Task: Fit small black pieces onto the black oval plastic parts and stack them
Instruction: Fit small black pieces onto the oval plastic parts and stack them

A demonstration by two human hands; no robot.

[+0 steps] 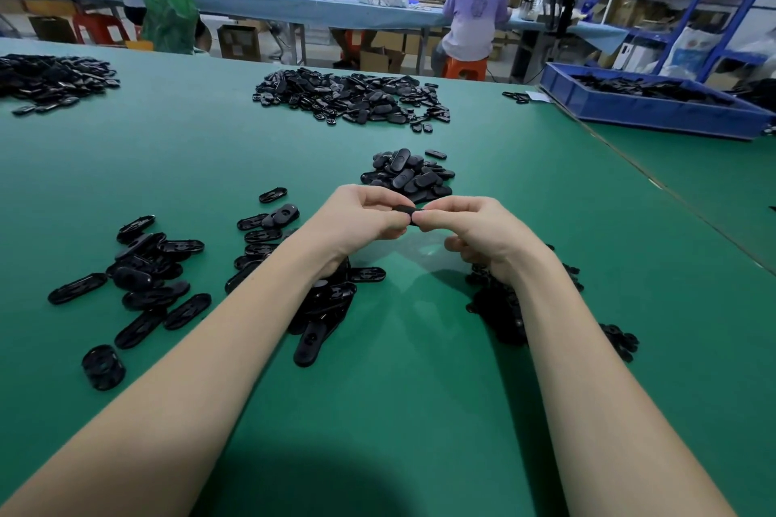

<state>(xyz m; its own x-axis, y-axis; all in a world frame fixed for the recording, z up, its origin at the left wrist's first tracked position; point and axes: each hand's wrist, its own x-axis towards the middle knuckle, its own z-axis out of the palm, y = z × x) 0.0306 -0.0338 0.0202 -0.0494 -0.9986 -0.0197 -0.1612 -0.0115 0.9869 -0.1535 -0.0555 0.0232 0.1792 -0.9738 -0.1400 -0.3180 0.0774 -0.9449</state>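
Note:
Both hands meet above the green table point(420, 390), holding one black oval part point(405, 212) between them. My left hand point(363, 218) pinches its left end with curled fingers. My right hand point(470, 229) pinches its right end; any small piece there is hidden by the fingertips. Loose oval parts point(147, 277) lie spread at the left, more point(323, 306) lie under my left wrist. A heap of small black pieces point(499, 306) sits under my right wrist. Just beyond the hands is a pile of ovals point(407, 174).
A large heap of black parts point(357, 99) lies farther back, another point(50, 80) at the far left. A blue bin point(655, 113) with black parts stands at the right. A short stack point(103, 367) stands near left. People sit at a blue bench point(268, 4) behind.

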